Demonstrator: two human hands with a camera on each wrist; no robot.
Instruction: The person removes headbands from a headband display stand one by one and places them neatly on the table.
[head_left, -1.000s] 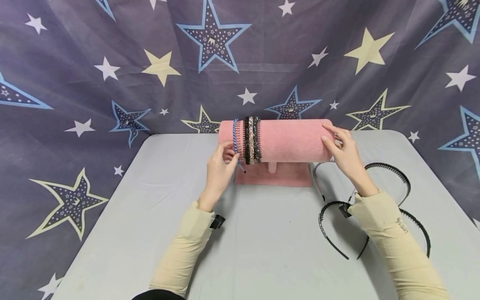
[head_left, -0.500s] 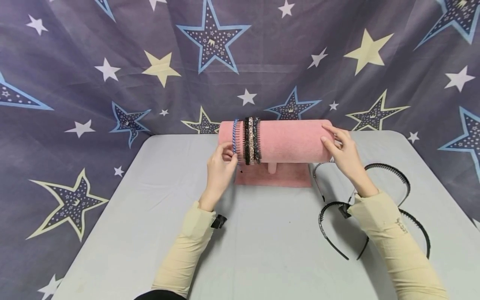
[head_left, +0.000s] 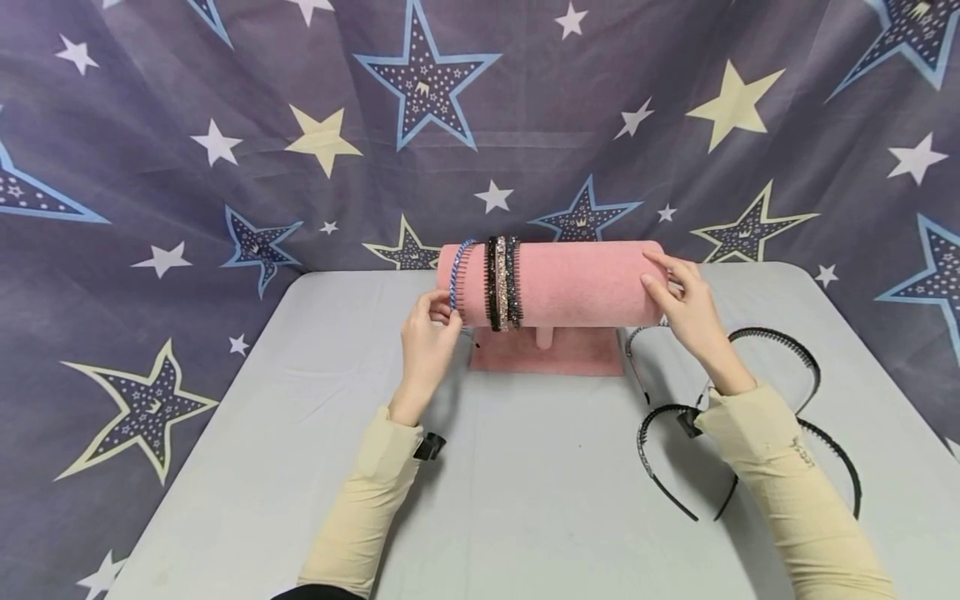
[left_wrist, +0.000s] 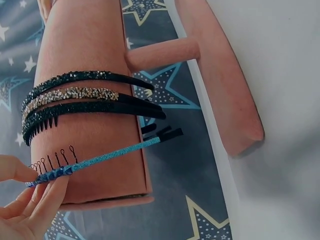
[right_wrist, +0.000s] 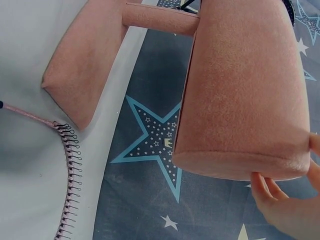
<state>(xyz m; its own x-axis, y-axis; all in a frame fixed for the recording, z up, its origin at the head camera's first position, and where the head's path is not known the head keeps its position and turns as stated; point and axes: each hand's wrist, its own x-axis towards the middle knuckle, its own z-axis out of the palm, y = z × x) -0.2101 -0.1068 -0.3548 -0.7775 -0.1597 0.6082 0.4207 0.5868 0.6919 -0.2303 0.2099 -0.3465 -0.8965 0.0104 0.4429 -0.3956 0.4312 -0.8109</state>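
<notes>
A pink padded roll-shaped display stand (head_left: 588,283) stands near the back of the table. My left hand (head_left: 427,346) pinches a blue headband (head_left: 454,273) at the roll's left end. In the left wrist view, thumb and fingers hold the blue headband's twisted part (left_wrist: 55,174), and its light-blue arm slants across the roll. Three glittery headbands sit close together on the roll: a black one (head_left: 492,283), a gold one (head_left: 502,283) and a dark one (head_left: 513,283). My right hand (head_left: 693,312) grips the roll's right end, seen from below in the right wrist view.
Several toothed headbands lie on the right of the grey-white table (head_left: 540,483), partly under the right forearm: a pink one (right_wrist: 70,170), a black one (head_left: 783,335) and another black one (head_left: 647,450). Behind hangs a dark cloth (head_left: 525,100) printed with stars.
My left hand has moved left with the blue headband, which now tilts away from the three others near the roll's end. The right hand stays put on the stand.
</notes>
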